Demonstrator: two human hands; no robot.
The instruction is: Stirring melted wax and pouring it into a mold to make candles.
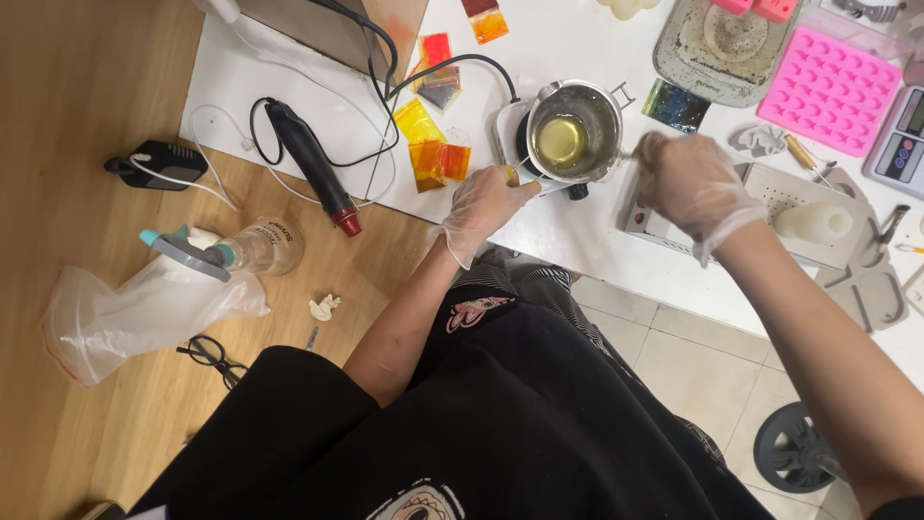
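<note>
Surface: a white desk joins a wooden desk on the left; pale floor tiles show below.
Pot: a small metal melting pot sits on a little hot plate, holding clear yellow liquid.
Left hand: the gloved left hand rests just beside the pot's near left side, fingers curled on a small yellowish piece; what it is cannot be told.
Right hand: the gloved right hand is at the pot's right side, fingers closed; what they grip is blurred.
Moulds: one pink silicone mould with many small cavities, upper right; a grey tray beside it; one white candle on a grey perforated tray.
Colour sheets: several orange, yellow and red translucent squares lie left of the pot.
Bottle: one clear spray bottle with a teal nozzle lies on its side, its label round the body.
Other: one black heat tool with a red tip, one pair of glasses, one clear plastic bag, one scale at the right edge.
</note>
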